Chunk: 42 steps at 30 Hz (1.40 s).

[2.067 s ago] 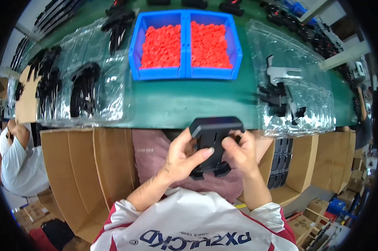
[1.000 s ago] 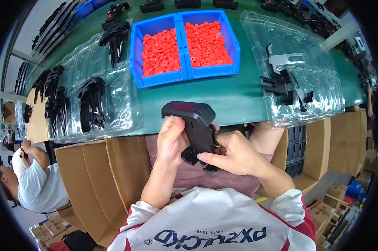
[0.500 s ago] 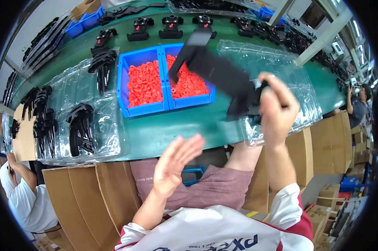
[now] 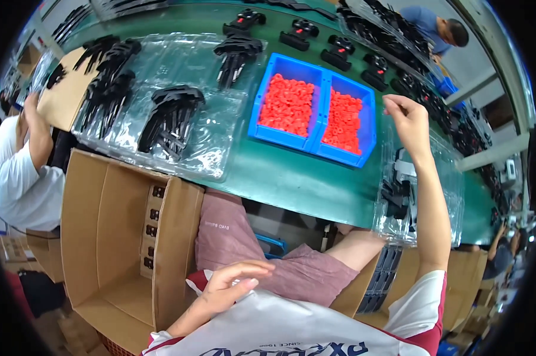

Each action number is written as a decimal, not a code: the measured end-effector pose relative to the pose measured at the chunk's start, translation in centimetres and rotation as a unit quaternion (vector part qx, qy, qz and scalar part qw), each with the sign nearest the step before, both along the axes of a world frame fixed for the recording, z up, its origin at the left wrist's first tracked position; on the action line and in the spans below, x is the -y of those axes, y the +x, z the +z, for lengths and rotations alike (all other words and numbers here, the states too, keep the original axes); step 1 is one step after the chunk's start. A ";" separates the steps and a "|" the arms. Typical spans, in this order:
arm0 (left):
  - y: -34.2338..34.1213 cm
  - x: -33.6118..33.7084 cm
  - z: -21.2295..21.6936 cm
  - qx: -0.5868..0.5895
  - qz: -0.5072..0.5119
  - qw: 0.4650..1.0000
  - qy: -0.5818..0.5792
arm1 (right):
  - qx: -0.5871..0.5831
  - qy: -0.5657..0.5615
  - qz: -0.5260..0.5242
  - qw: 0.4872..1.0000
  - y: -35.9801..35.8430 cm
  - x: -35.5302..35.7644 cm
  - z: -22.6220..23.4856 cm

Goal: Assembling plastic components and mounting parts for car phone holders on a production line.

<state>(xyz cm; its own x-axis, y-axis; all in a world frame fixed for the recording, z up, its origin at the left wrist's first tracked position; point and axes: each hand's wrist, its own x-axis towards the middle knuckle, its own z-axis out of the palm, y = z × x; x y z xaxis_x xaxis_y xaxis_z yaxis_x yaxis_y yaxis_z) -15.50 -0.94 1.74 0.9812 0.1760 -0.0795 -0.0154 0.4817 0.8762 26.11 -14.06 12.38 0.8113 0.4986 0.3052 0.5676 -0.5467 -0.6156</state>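
Observation:
My right hand [image 4: 409,121] is raised just right of the blue double bin [image 4: 315,145], its fingers curled in a pinch. Whatever may be between the fingertips is too small to make out. Small red ring-shaped pieces [image 4: 287,107] fill both halves of the bin. Below that hand, beside the forearm, a black plastic part [image 4: 396,193] lies on a clear plastic tray [image 4: 452,204]. My left hand [image 4: 235,285] hovers over my lap, holding nothing, with its fingers stretched out.
Black curved parts [image 4: 172,118] lie on clear trays to the left. Black assemblies with red pieces [image 4: 338,52] line the back of the green table [image 4: 303,184]. An open cardboard box [image 4: 111,237] stands left of my legs. Co-workers sit at left [image 4: 28,160] and far right back [image 4: 425,26].
The black part has left my right hand and a black part now lies on the right tray. My right hand rose away; my left hand dropped toward my lap. The view swung left.

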 end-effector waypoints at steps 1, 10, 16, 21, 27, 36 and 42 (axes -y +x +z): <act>-0.9 -0.2 0.3 -0.008 0.001 1.000 0.005 | 0.027 0.008 0.052 0.998 -0.1 -1.3 -0.4; -7.2 -7.0 5.2 -0.051 0.280 0.953 0.104 | 0.255 -0.191 0.240 0.917 -1.3 -13.8 -4.0; -8.7 -18.4 -0.1 -0.237 0.415 0.868 0.136 | 0.202 -0.334 0.249 0.887 -2.7 -16.6 -3.5; -12.3 -25.6 -14.0 -0.367 0.332 0.847 0.193 | 0.177 -0.304 0.254 0.901 -2.4 -17.5 -5.7; -18.6 -29.2 -30.3 -0.529 0.122 0.757 0.363 | 0.106 -0.274 0.226 0.929 -1.2 -18.1 -6.5; -17.2 -27.3 -44.0 -0.530 -0.154 0.720 0.422 | 0.084 -0.155 0.177 0.968 -0.7 -18.6 -7.0; -18.2 -14.3 -50.6 -0.623 0.022 0.709 0.328 | 0.093 -0.145 0.157 0.972 -2.6 -17.9 -6.0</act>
